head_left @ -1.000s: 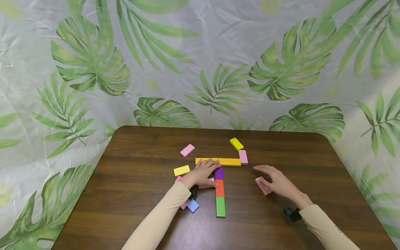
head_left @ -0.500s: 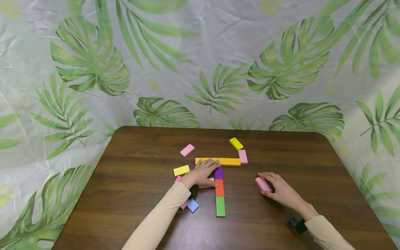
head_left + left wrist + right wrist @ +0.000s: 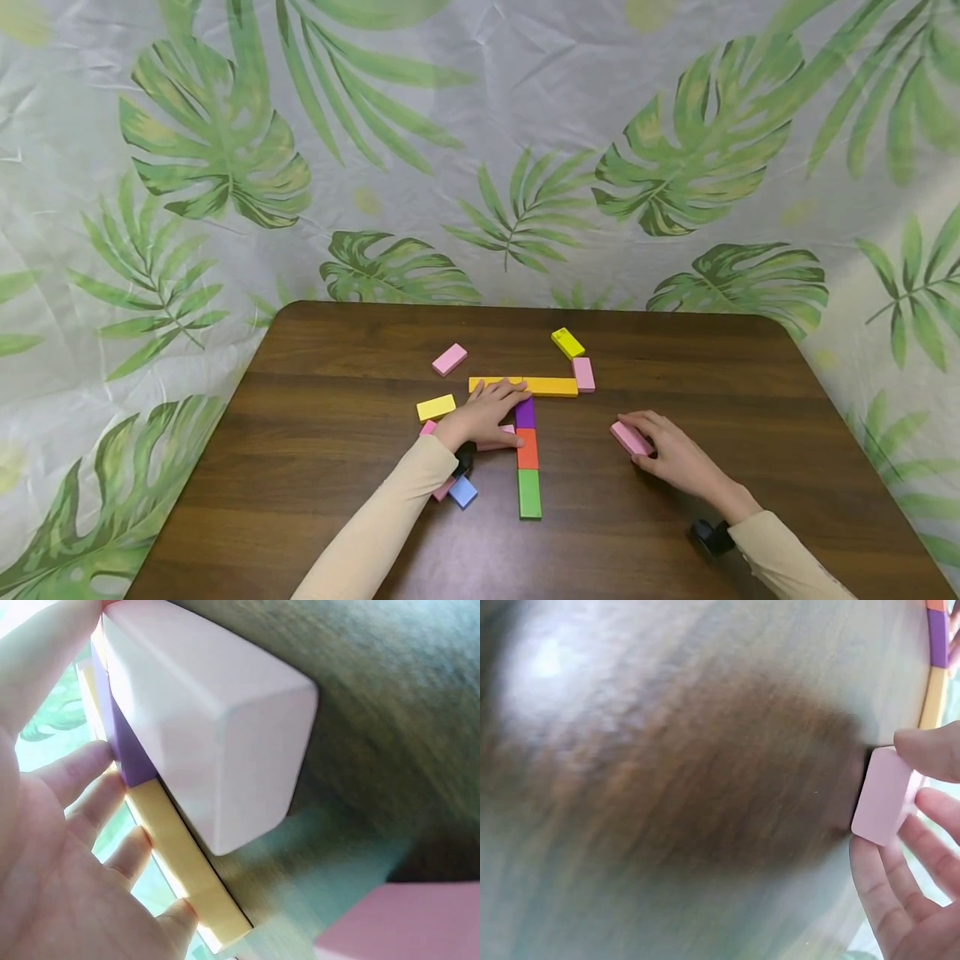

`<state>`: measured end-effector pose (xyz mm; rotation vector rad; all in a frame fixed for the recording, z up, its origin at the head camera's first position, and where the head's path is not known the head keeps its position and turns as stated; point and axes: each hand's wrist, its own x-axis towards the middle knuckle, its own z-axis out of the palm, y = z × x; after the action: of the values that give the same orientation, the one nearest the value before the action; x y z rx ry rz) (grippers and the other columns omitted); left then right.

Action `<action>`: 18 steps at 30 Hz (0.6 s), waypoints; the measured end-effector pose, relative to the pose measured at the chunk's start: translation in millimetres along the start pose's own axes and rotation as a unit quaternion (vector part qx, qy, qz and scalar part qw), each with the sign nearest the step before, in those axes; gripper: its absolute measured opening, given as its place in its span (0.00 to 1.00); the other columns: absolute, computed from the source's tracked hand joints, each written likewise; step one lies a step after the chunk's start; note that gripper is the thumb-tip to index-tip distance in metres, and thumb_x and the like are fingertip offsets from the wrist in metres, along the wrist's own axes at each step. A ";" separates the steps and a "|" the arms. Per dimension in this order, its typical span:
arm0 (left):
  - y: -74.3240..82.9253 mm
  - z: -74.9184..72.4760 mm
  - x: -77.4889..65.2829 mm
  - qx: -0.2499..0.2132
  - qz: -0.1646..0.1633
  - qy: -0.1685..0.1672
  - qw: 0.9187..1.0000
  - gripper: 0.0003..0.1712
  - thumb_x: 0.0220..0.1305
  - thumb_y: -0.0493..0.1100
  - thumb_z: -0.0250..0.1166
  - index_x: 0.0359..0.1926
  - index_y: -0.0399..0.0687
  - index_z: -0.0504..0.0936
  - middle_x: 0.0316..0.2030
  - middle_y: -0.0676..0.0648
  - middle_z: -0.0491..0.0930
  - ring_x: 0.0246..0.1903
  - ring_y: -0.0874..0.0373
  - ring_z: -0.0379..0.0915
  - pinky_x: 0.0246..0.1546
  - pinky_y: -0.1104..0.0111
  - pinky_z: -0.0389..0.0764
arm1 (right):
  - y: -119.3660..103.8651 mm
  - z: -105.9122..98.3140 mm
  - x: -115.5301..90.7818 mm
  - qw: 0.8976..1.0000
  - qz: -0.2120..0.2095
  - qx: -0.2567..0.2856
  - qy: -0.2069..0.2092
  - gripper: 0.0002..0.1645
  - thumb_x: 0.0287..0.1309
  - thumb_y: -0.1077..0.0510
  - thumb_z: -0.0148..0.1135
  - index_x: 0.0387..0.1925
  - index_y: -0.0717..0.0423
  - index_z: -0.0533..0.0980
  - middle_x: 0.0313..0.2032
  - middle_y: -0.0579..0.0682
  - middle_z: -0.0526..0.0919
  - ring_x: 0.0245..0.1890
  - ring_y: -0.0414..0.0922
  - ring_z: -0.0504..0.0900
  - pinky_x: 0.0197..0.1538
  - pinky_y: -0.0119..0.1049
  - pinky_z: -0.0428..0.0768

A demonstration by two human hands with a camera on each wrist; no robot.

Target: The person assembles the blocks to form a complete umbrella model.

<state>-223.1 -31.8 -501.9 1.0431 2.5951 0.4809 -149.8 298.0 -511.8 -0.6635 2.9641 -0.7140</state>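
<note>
In the head view, my left hand [image 3: 486,417] lies with spread fingers over a T-shaped row of blocks. Its fingertips touch the orange-yellow blocks [image 3: 551,387] and the purple block [image 3: 525,413], while the thumb reaches the red block [image 3: 527,450]. A green block [image 3: 529,495] forms the near end of the row. Under the left palm is a pink block [image 3: 217,720], partly covered from above. On the right, my right hand [image 3: 684,458] pinches another pink block [image 3: 628,438] between thumb and fingers; that block lies on the table in the right wrist view.
Loose pink [image 3: 450,360] and yellow blocks [image 3: 437,408] lie left of the row. A blue block [image 3: 463,492] and more pink ones sit by the left wrist. Beyond the crossbar's right end are a pink block [image 3: 583,375] and a yellow block [image 3: 567,343] on the brown table [image 3: 315,467].
My right hand has come back toward the near side and brought thumb and fingers onto the ends of the pink block. The left hand stays in place.
</note>
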 end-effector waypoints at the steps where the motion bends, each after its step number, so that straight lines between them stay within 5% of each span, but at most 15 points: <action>1: -0.3 0.4 0.2 0.001 0.000 0.000 1.000 0.46 0.59 0.58 0.66 0.72 0.49 0.58 0.72 0.47 0.53 0.72 0.47 0.41 0.67 0.46 0.39 | -0.4 -0.2 1.1 1.000 0.001 0.002 -0.001 0.34 0.50 0.65 0.68 0.61 0.63 0.71 0.56 0.61 0.73 0.54 0.59 0.72 0.52 0.58 0.72; 18: 1.1 -1.8 -1.3 -0.005 -0.004 -0.004 1.000 0.46 0.59 0.57 0.67 0.73 0.50 0.58 0.72 0.48 0.53 0.72 0.47 0.41 0.67 0.46 0.39 | -3.7 -1.2 28.0 1.000 -0.016 0.013 0.018 0.32 0.52 0.69 0.63 0.61 0.64 0.71 0.58 0.62 0.73 0.55 0.58 0.70 0.55 0.57 0.71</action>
<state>-222.3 -32.4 -499.6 1.0290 2.5868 0.4862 -173.9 284.0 -507.0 -0.7054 2.9775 -0.7727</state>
